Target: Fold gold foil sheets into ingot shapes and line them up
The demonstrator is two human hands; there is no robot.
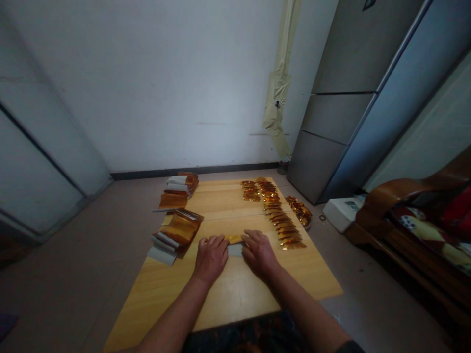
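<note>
Between my hands lies a gold foil paper sheet (234,250), its pale grey side up and its far edge rolled or folded over to show gold. My left hand (211,256) presses down on the left end of that fold, fingers bent over it. At the right end, my right hand (258,251) pinches the same fold. To the left are a near stack of gold paper sheets (182,226) and a far stack (173,198), with some grey undersides curled up. Folded gold paper pieces (285,225) overlap in a long row on the right.
The sheets rest on a light wooden table (235,299). A shorter group of folded gold pieces (250,190) sits at the back right. Beyond the right edge stands a container heaped with gold pieces (300,211). A fridge (331,117), a white box (342,214) and a wooden seat (401,215) stand rightward.
</note>
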